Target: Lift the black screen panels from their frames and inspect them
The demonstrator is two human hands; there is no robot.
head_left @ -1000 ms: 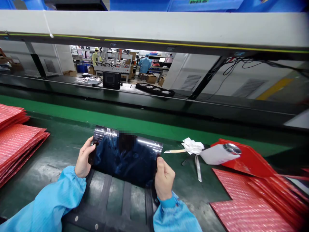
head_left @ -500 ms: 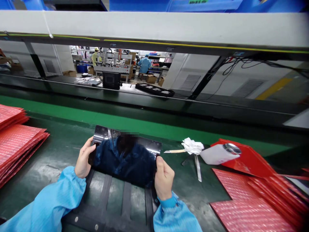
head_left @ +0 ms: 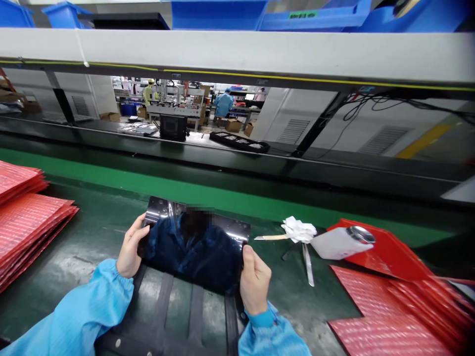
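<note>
Grip of left hand and right hand clamps a panel by its ends, likely sparing its face, frame below.

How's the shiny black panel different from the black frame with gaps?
The glossy black panel mirrors blue clothing; the slatted black frame looks dull.
The panel's visible face has no gaps, while the frame has openings showing the green table.
The panel is held between the left hand and right hand; neither hand grips the frame.
Both are black.
</note>
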